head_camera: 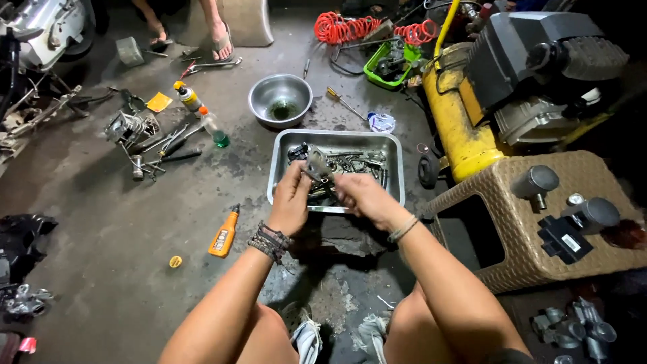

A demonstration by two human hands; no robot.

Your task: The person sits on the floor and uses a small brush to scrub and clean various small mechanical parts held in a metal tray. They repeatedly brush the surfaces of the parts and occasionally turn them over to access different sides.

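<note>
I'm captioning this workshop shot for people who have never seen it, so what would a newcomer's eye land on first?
First, the two hands at centre: the left hand and right hand together hold a small grey metal part over a rectangular steel tray of oily hardware on the floor. Next, the big yellow air compressor at right, beside a woven brown stool. An orange bottle lies at left.

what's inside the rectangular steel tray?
The rectangular steel tray holds a tangle of dark, greasy metal parts. Both hands and the part they hold cover its near side.
</note>
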